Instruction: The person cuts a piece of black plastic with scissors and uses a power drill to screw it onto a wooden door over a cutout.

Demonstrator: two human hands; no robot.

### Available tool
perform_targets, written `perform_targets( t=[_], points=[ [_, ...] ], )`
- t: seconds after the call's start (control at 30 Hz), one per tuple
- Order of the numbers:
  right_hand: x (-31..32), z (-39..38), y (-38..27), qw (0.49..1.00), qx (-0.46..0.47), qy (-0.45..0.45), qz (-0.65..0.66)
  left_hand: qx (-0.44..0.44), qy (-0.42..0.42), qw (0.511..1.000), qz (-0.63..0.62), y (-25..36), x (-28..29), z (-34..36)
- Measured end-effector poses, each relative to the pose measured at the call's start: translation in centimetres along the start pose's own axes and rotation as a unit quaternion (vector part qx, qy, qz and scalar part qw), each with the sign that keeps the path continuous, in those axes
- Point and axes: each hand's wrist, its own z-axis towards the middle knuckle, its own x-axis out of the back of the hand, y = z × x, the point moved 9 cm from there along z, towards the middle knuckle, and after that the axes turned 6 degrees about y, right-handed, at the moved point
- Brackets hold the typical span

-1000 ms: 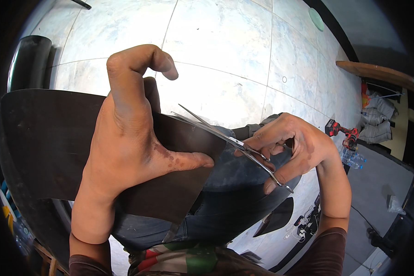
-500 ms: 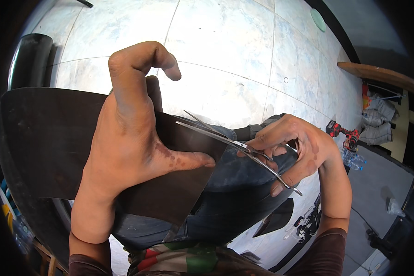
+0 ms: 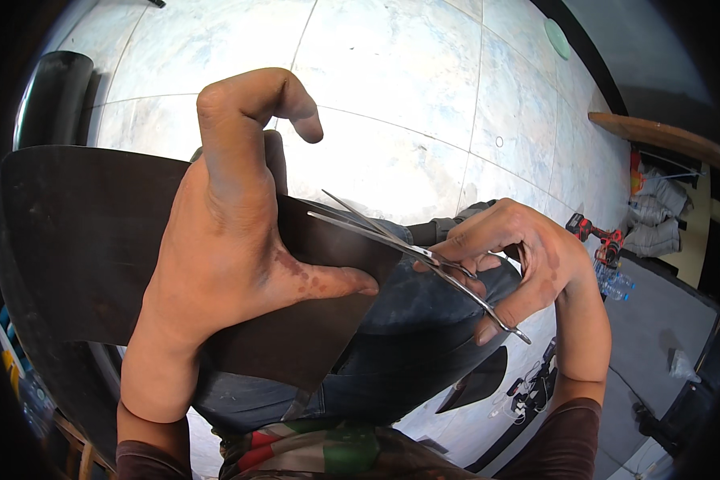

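Observation:
My left hand (image 3: 232,240) grips a large dark brown sheet (image 3: 80,240), thumb lying on top of it and fingers curled over its far edge. My right hand (image 3: 520,264) holds metal scissors (image 3: 408,248) by the handles. The blades are parted a little and reach leftward into the right edge of the sheet, close to my left thumb. The sheet rests over my lap in dark jeans (image 3: 408,336).
Pale tiled floor (image 3: 408,104) spreads beyond my hands. A red and black power drill (image 3: 596,236) and plastic bottles (image 3: 612,280) lie at the right. A dark offcut (image 3: 480,384) lies on the floor by my leg. A black cylinder (image 3: 52,96) stands upper left.
The scissor blades have opened slightly and pushed further left into the sheet. My left hand keeps its hold on the sheet.

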Motion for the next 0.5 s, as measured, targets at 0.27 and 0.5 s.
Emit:
perform_targets(
  t=[0.27,0.5],
  points=[
    [0.3,0.2,-0.9,0.998,0.011,-0.016,-0.058,0.014,0.004,1.0,-0.019,-0.3,0.1,-0.1],
    [-0.2,0.0,-0.4,0.999,-0.025,-0.038,-0.029,0.016,-0.001,1.0,-0.011,-0.2,0.0,-0.1]
  ],
)
